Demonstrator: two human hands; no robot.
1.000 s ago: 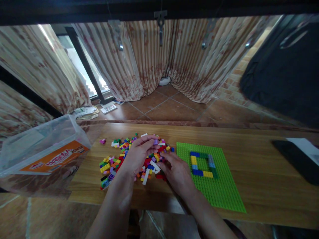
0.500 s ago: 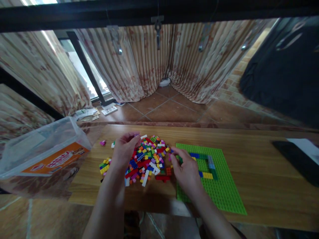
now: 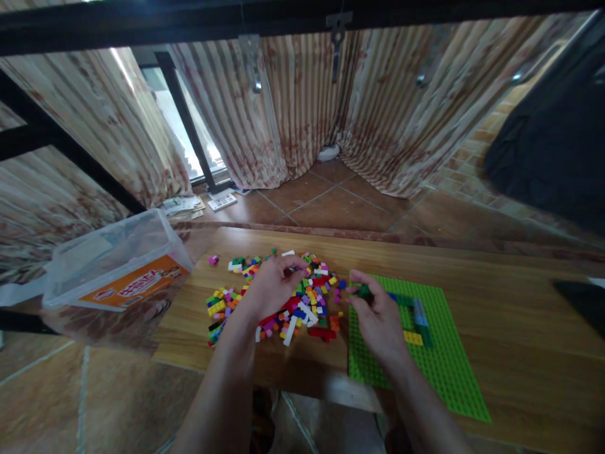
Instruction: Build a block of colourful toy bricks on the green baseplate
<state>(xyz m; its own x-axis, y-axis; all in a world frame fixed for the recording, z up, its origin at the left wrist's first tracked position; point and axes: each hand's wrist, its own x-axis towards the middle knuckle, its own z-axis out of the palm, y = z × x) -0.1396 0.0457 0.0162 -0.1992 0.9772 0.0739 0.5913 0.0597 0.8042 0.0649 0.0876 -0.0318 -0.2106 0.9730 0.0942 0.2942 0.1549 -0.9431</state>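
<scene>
A heap of loose toy bricks [image 3: 309, 312] in many colours lies on the wooden table. Over its far side hovers my left hand [image 3: 274, 287], thumb and fingertips pinched together; a small purplish bit shows at the tips, too small to name. My right hand [image 3: 378, 318] grips a dark green brick [image 3: 363, 291] between thumb and fingers, above the left edge of the green baseplate [image 3: 454, 372]. On that plate, blue, green, light blue and yellow bricks form an outline, with a yellow brick [image 3: 413, 338] on its near side. My right hand hides the outline's left part.
A clear plastic tub [image 3: 174, 252] with an orange label stands left of the table. One pink brick [image 3: 213, 260] lies apart near the table's far left. A black flat object [image 3: 579, 315] rests at the right. Striped curtains [image 3: 297, 113] hang beyond the table.
The view has swung left, so everything sits farther right. My left hand has moved rightward over the heap. My right hand still grips the green brick, now more plainly visible.
</scene>
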